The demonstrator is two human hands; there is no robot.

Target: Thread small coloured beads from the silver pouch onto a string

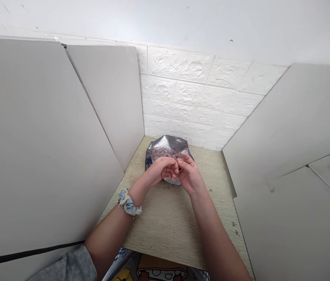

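Note:
In the head view a silvery, shiny bag [167,141] lies spread at the back of the table, with many tiny colourful beads [160,153] on it. My left hand [162,171] is over the bag's front part, fingers curled in and thumb closed toward the fingertips. Facing it, my right hand [190,175] has its thumb and index finger pinched together. The fingertips of both hands meet or nearly meet above the beads. Whatever lies between them is too small to make out.
The narrow wooden-grained table [165,222] runs between white panels [106,89] on the left and a pale panel [293,128] on the right. A white brick-patterned wall [194,93] closes off the back. Small metal bits [236,232] show at the right edge.

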